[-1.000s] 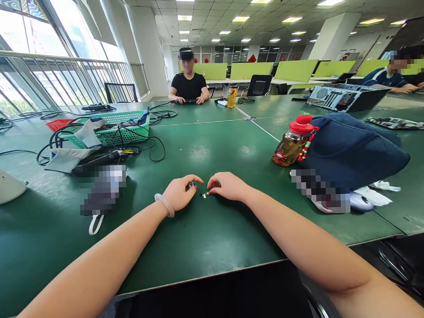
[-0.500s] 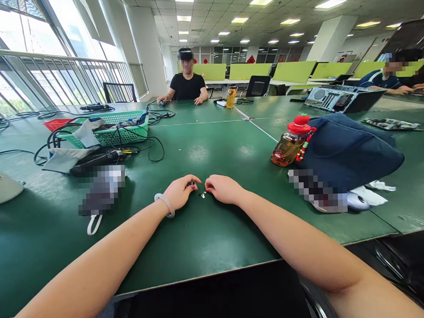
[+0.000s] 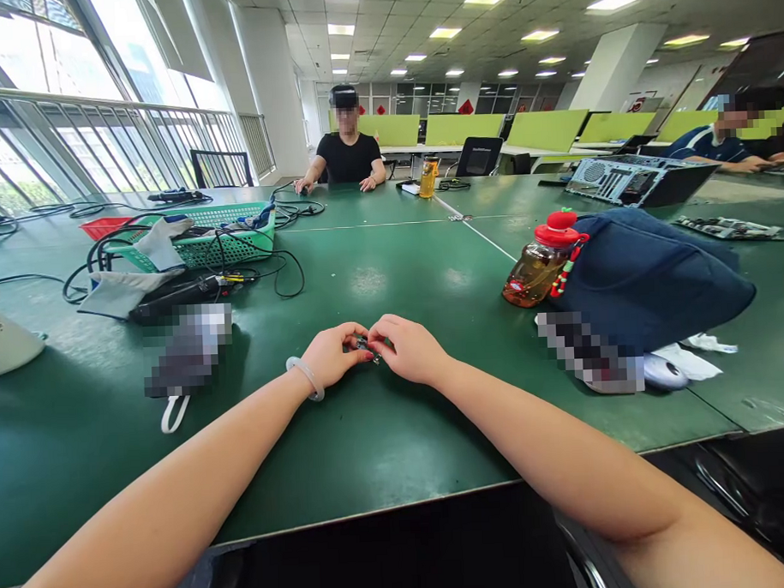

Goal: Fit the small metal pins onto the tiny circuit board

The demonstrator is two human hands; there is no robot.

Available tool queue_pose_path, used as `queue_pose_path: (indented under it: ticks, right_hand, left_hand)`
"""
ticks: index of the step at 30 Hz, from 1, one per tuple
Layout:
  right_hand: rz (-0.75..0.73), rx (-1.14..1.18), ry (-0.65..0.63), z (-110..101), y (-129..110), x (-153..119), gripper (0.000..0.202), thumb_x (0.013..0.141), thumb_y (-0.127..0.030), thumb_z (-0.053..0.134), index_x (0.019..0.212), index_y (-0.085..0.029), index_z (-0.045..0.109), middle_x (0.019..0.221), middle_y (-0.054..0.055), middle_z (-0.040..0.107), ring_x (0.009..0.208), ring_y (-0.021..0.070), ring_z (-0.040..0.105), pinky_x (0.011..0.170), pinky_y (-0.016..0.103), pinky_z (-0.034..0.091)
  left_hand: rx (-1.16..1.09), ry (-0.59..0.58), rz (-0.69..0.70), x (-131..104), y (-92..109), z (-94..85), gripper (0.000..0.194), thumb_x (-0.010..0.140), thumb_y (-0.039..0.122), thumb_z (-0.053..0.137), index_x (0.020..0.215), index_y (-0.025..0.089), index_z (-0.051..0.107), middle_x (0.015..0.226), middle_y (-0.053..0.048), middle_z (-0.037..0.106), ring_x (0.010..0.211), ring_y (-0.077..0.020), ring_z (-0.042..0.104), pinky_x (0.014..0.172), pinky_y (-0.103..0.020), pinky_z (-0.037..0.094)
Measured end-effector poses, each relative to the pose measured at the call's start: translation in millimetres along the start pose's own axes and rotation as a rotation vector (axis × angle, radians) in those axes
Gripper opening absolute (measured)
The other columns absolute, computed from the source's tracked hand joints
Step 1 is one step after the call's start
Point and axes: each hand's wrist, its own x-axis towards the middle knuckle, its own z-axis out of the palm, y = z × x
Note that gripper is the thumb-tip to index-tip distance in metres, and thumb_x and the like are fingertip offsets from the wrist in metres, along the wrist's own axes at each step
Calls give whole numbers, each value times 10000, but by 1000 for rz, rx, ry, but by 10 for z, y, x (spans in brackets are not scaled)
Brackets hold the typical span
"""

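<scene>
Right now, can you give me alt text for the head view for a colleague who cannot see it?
Left hand and right hand meet fingertip to fingertip over a green table, pinching a tiny dark part between them, too small to identify. A red-capped bottle leans on a navy bag to the right; a green basket with cables sits left.

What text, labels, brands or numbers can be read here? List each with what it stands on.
None can be read.
Red sign on the far wall: too small to read.
Pixelated items on the green table, one near the tea bottle: nothing legible.
Small metal part pinched between left hand and right hand: no marking visible.
</scene>
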Motion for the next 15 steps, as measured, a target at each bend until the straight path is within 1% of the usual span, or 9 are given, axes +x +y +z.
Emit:
queue_pose_path:
  ticks: [3, 6, 12, 15]
  right_hand:
    - [-25, -43, -23, -4, -13, -6, 107, 850, -203, 480, 861, -187, 585, 858, 13, 556, 678, 94, 487, 620, 215, 330]
    - [-49, -101, -36, -23, -7, -4, 121, 861, -224, 475, 870, -192, 592, 874, 15, 557, 681, 96, 492, 612, 219, 318]
    - [-104, -211, -74, -56, 13, -5, 185, 889, -250, 426, 871, -186, 599, 872, 32, 561, 697, 107, 504, 596, 223, 300]
    - [-122, -227, -78, -56, 13, -12, 204, 898, -252, 405, 876, -187, 598, 864, 35, 560, 704, 111, 507, 595, 225, 297]
  left_hand:
    - [-140, -28, 28, -7, 17, 12, 234, 689, 314, 617, 875, 182, 566, 705, 18, 594, 677, -132, 548, 689, -266, 442]
    - [-210, -37, 32, -10, 24, 11, 243, 685, 304, 623, 876, 172, 551, 723, 7, 607, 686, -136, 565, 703, -279, 453]
    - [-158, -38, 36, -5, -25, 14, 227, 707, 307, 603, 888, 178, 557, 749, -4, 627, 719, -149, 584, 731, -293, 458]
    - [-138, -38, 35, -3, -36, 16, 221, 712, 313, 599, 884, 181, 558, 758, -5, 633, 726, -152, 588, 732, -296, 458]
